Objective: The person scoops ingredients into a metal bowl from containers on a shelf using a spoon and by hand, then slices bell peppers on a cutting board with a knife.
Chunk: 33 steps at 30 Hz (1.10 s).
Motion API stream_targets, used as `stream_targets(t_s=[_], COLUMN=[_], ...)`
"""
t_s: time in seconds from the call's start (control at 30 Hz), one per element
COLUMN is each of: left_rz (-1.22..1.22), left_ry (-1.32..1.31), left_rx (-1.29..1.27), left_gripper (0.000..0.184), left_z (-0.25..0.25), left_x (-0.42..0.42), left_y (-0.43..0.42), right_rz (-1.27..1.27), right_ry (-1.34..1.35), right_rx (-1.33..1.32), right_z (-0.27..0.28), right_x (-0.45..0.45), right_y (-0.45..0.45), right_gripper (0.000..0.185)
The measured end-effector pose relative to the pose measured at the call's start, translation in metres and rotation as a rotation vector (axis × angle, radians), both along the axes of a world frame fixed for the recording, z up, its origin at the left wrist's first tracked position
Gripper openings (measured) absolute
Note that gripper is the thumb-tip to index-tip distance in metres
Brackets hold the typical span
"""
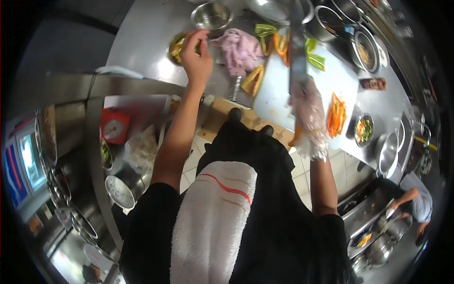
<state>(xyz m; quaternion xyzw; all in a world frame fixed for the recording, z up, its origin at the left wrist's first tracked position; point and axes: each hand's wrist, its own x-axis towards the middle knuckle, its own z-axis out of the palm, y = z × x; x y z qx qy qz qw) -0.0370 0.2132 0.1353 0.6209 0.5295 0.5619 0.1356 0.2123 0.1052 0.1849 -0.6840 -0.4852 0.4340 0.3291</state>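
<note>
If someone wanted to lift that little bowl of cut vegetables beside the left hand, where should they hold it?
I'd pinch the bowl at the left of its rim, coming from the left. It sits upright, its round rim gives an edge to grip, and the counter on that side leaves room for fingers. The left hand covers its right part in this view.

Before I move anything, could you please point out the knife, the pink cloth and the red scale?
Knife (pixel 298 52): head view, middle of the blade.
Pink cloth (pixel 240 51): head view, its crumpled middle.
Red scale (pixel 114 128): head view, on the dial.
</note>
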Motion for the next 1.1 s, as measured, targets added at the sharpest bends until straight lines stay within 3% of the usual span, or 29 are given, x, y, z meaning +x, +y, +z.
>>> stream_targets(t_s=[0.03, 0.13, 0.2, 0.23, 0.27, 0.33, 0.43, 0.5, 0.57, 0.63, 0.67, 0.73, 0.9, 1.1], left_rz=[-0.036, -0.538, -0.75, -0.783, -0.78, -0.754, -0.709, -0.729, -0.913, -1.074, -1.146, -1.248, -1.276, -1.366], left_ry=[-0.021, 0.165, 0.334, 0.336, 0.514, 0.831, 0.94, 0.844, 0.765, 0.7, 0.751, 0.645, 0.485, 0.574], left_rx=[0.001, -0.003, -0.025, -0.018, -0.054, -0.139, -0.027, 0.05, 0.057, -0.027, -0.024, 0.075, 0.001, 0.103], left_gripper=[0.024, 0.023, 0.024, 0.024, 0.027, 0.034, 0.026, 0.016, 0.017, 0.019, 0.024, 0.029, 0.032, 0.032], left_z=[-0.002, -0.014, -0.031, -0.044, -0.047, -0.06, -0.088, -0.079, -0.071, -0.063, -0.073, -0.079, -0.078, -0.079], left_x=[0.02, 0.105, 0.158, 0.181, 0.203, 0.241, 0.271, 0.274, 0.264, 0.242, 0.23, 0.218, 0.236, 0.245], left_y=[0.0, 0.001, 0.002, 0.005, 0.007, 0.02, 0.051, 0.053, 0.038, -0.002, -0.017, -0.045, -0.072, -0.077], right_rz=[-0.091, -0.23, -0.395, -0.435, -0.462, -0.461, -0.492, -0.466, -0.487, -0.421, -0.417, -0.147, 0.068, 0.183], right_ry=[0.018, -0.098, 0.082, 0.114, 0.229, 0.159, 0.099, 0.171, 0.145, -0.15, -0.136, -0.57, -0.657, -0.709], right_rx=[-0.08, -0.132, -0.18, -0.205, -0.217, -0.277, -0.337, -0.399, -0.338, -0.272, -0.271, -0.026, -0.207, -0.368], right_z=[0.004, -0.025, -0.03, -0.034, -0.043, -0.048, -0.036, -0.025, -0.035, -0.035, -0.043, -0.067, -0.044, -0.027], right_x=[0.025, 0.088, 0.099, 0.1, 0.104, 0.104, 0.101, 0.107, 0.116, 0.124, 0.129, 0.139, 0.141, 0.135], right_y=[-0.014, -0.077, -0.115, -0.132, -0.148, -0.166, -0.175, -0.176, -0.18, -0.176, -0.174, -0.172, -0.124, -0.108], right_gripper=[0.017, 0.021, 0.026, 0.029, 0.032, 0.028, 0.023, 0.031, 0.032, 0.023, 0.023, 0.021, 0.021, 0.023])
